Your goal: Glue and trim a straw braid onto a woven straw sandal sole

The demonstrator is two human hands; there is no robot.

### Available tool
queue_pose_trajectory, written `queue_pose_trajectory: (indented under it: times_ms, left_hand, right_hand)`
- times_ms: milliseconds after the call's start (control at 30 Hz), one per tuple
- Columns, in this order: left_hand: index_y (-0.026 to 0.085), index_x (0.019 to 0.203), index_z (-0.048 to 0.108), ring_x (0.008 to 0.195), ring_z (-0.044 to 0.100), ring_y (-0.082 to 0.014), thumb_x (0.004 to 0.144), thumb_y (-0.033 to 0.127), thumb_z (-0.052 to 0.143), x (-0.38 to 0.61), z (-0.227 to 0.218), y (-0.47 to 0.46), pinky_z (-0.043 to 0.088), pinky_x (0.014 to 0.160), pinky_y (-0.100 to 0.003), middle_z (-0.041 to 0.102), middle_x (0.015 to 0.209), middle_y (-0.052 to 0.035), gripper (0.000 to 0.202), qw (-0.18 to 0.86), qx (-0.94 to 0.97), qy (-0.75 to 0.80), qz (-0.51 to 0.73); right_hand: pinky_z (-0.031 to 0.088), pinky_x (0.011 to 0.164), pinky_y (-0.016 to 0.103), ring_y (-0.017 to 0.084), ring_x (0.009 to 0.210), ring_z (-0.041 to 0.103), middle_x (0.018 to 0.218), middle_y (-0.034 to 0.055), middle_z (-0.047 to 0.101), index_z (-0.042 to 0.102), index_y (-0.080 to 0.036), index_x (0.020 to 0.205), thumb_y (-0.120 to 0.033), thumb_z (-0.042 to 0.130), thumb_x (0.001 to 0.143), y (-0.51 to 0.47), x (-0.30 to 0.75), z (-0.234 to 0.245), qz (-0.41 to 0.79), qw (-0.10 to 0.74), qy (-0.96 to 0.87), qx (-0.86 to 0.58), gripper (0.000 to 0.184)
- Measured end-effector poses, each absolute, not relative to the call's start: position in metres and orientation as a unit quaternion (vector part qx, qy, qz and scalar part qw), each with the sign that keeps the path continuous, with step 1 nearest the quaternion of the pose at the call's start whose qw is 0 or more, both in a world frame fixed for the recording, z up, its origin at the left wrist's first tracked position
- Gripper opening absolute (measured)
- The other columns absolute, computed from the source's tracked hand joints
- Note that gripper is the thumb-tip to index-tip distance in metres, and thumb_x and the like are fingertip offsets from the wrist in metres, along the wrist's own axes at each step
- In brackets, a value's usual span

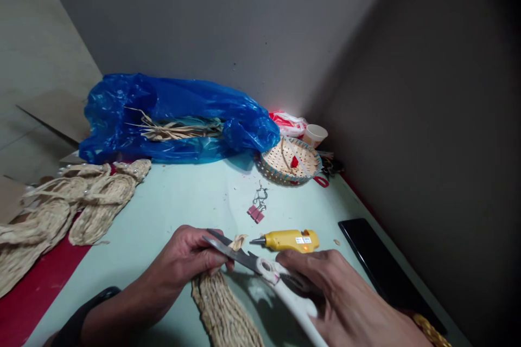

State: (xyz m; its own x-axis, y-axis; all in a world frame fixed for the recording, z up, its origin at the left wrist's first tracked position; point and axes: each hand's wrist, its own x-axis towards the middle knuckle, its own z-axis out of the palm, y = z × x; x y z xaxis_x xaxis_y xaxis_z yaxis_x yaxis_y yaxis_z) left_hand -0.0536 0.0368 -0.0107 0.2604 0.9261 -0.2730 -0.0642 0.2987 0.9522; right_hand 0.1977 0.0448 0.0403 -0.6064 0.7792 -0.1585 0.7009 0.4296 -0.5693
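Observation:
My left hand (191,255) pinches the far end of a woven straw strip (228,309), which runs down out of view at the bottom. In my right hand (329,293) are white-handled scissors (266,274), their blades parted and pointing left beside my left fingertips. A loose pale straw end (238,242) sticks up at the blades; whether they touch it I cannot tell. Just beyond the scissors lies a yellow glue gun (288,240) with an orange light on. My left fingers partly hide the strip's end.
Woven straw sandals (101,200) lie at the left on red cloth. A blue plastic bag (183,97) with dry straw (175,130) stands at the back. Right of it are a round basket (291,160) and a cup (315,134). Pink binder clips (256,212) and a black phone (386,265) lie nearer.

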Motion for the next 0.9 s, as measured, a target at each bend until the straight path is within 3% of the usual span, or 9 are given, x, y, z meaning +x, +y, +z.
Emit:
queue_pose_trajectory:
  times_ms: [200,367,500,667,800,900]
  left_hand:
    - [0.020,0.065,0.077,0.061,0.044,-0.0149,0.072,0.033,0.069,-0.051,-0.007,0.034,0.033,0.062,-0.028,0.054,0.058,0.0008,0.017,0.646,0.446,0.493,0.376]
    - [0.019,0.064,0.076,0.064,0.045,-0.0156,0.073,0.034,0.069,-0.050,-0.005,0.034,0.033,0.063,-0.029,0.054,0.062,0.0002,0.020,0.650,0.452,0.486,0.372]
    - [0.018,0.064,0.073,0.062,0.042,-0.0141,0.078,0.032,0.067,-0.050,-0.009,0.037,0.030,0.061,-0.029,0.054,0.063,0.0007,0.021,0.645,0.449,0.493,0.374]
    - [0.017,0.072,0.076,0.059,0.040,-0.0135,0.082,0.040,0.066,-0.049,-0.011,0.040,0.027,0.059,-0.029,0.050,0.056,0.0026,0.026,0.633,0.451,0.508,0.372]
    - [0.019,0.090,0.078,0.059,0.041,-0.0133,0.085,0.039,0.063,-0.047,-0.013,0.039,0.028,0.059,-0.028,0.053,0.058,0.0027,0.026,0.629,0.452,0.508,0.376]
    - [0.020,0.104,0.074,0.060,0.042,-0.0133,0.088,0.039,0.058,-0.046,-0.013,0.039,0.030,0.060,-0.028,0.055,0.059,0.0030,0.030,0.634,0.450,0.495,0.387]
  right_hand:
    - [0.048,0.057,0.024,0.017,0.065,0.063,0.079,0.0035,0.071,0.069,-0.021,0.090,-0.023,0.059,0.083,0.050,0.189,0.047,0.309,0.049,-0.847,-0.430,0.013]
    - [0.046,0.054,0.022,0.015,0.062,0.061,0.072,0.0007,0.069,0.067,-0.020,0.080,-0.026,0.056,0.086,0.051,0.186,0.049,0.334,0.055,-0.840,-0.423,0.014]
    - [0.044,0.053,0.022,0.015,0.060,0.059,0.070,0.0001,0.068,0.068,-0.021,0.083,-0.026,0.054,0.089,0.049,0.191,0.047,0.313,0.059,-0.844,-0.431,0.016]
    - [0.042,0.056,0.026,0.016,0.058,0.058,0.073,0.0024,0.066,0.065,-0.019,0.093,-0.015,0.054,0.081,0.071,0.205,0.042,0.208,0.045,-0.874,-0.436,0.017]
    - [0.048,0.070,0.031,0.023,0.080,0.065,0.096,0.0113,0.069,0.063,-0.017,0.111,-0.013,0.053,0.079,0.104,0.215,0.044,0.124,0.060,-0.880,-0.455,0.033]
    - [0.050,0.075,0.032,0.024,0.087,0.066,0.102,0.0130,0.069,0.062,-0.016,0.116,-0.016,0.053,0.082,0.120,0.216,0.046,0.117,0.076,-0.873,-0.467,0.035]
